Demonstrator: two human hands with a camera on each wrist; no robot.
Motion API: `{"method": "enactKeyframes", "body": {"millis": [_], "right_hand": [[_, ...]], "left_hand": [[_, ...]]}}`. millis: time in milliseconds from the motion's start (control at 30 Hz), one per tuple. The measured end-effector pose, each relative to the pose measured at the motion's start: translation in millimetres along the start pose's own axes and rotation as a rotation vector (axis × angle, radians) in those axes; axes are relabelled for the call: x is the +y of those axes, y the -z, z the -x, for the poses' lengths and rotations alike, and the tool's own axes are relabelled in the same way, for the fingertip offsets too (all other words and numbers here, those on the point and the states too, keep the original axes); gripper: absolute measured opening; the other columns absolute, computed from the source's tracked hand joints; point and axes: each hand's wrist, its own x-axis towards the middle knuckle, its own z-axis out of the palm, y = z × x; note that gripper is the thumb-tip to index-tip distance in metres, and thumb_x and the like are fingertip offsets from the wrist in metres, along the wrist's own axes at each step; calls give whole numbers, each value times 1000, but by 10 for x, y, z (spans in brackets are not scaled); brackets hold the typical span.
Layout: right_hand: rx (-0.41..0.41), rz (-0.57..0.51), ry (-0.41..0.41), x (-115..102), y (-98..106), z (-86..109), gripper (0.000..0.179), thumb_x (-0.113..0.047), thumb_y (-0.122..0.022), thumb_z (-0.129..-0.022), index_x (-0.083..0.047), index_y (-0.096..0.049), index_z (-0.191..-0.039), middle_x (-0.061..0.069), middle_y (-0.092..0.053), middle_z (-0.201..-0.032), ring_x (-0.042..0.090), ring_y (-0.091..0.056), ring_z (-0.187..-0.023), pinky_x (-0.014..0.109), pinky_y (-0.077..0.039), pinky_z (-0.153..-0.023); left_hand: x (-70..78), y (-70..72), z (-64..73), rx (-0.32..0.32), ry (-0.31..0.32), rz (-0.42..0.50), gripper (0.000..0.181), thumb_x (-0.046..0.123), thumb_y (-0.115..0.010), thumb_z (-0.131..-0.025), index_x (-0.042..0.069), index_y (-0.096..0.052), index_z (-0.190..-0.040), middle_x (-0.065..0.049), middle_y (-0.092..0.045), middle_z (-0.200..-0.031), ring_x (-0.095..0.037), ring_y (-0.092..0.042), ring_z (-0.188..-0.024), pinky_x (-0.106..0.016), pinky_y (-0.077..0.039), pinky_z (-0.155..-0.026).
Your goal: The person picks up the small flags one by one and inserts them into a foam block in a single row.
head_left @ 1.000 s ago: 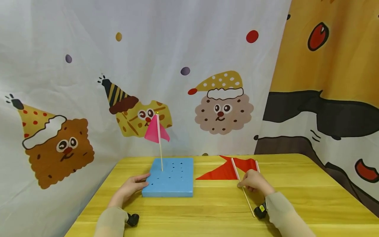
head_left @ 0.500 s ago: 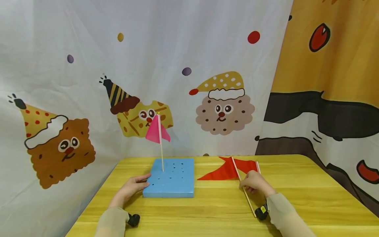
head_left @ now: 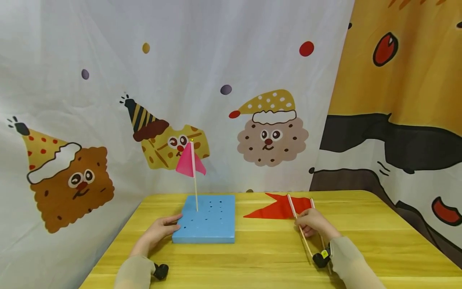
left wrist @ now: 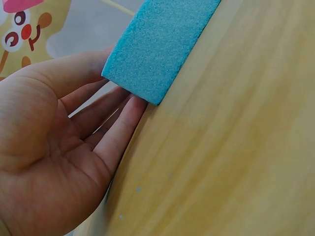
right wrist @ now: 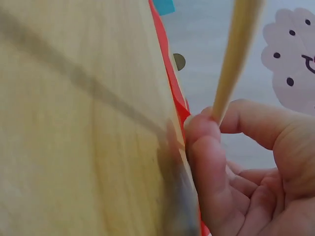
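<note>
A blue foam block [head_left: 205, 230] with several small holes in its top lies on the table. Upright in it stands a pink flag [head_left: 185, 162] on a thin wooden stick. My left hand [head_left: 160, 230] rests against the block's left edge, fingers nearly straight; the left wrist view shows the fingertips touching the foam [left wrist: 157, 49]. At the right, my right hand [head_left: 315, 222] pinches the wooden stick of a red flag [head_left: 274, 208] between thumb and fingers. The stick [right wrist: 236, 59] slants up off the table. A second red flag's stick [head_left: 313, 203] lies partly hidden behind that hand.
The yellow wood-grain table [head_left: 216, 265] ends at a curtain [head_left: 223, 48] printed with cartoon biscuits. A dark wrist camera [head_left: 160, 271] sits on the left wrist, another [head_left: 320, 260] on the right.
My right hand has raised the stick slightly off the table and shifted it a little right, drawing the red cloth along. The left hand stays against the block.
</note>
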Motion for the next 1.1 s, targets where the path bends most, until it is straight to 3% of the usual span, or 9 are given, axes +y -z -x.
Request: {"method": "enactKeyframes", "body": {"millis": [167, 433, 600, 800, 1100], "right_hand": [[-70, -101, -15, 23, 47, -21, 46, -11, -66, -87, 16, -53, -121, 8, -66, -70, 11, -58, -51, 26, -55, -50], [-183, -241, 6, 17, 127, -41, 37, -18, -58, -97, 13, -54, -117, 9, -71, -81, 8, -62, -54, 23, -56, -55], [-238, -295, 33, -15, 165, -44, 42, -12, -55, -98, 19, -47, -125, 8, -70, -83, 8, -62, -57, 23, -56, -56], [-236, -314, 71, -163, 233, 1, 56, -13, -53, -99, 21, -32, -138, 11, -69, -86, 9, -62, -57, 23, -56, -56], [-211, -274, 97, -510, 268, 26, 54, -15, -57, -98, 15, -38, -138, 10, -69, -85, 11, -63, -55, 27, -58, -59]], "left_hand": [[-15, 9, -10, -19, 1, 2, 57, 20, -61, -97, -1, -41, -146, -26, -31, -151, -41, -41, -131, -45, -43, -102], [-9, -4, -8, -8, -7, -13, 56, 20, -61, -97, -1, -42, -145, -27, -32, -150, -41, -43, -130, -45, -45, -101], [-11, -4, -6, -1, 5, -8, 56, 20, -62, -97, -1, -43, -145, -28, -32, -150, -41, -43, -130, -44, -46, -101], [-11, -7, -2, -14, 14, 12, 58, 22, -63, -96, -1, -42, -146, -27, -32, -150, -42, -42, -131, -44, -44, -102], [-14, -6, -1, 8, 14, 7, 57, 20, -63, -96, -1, -42, -145, -26, -31, -151, -42, -40, -132, -44, -43, -103]]}}
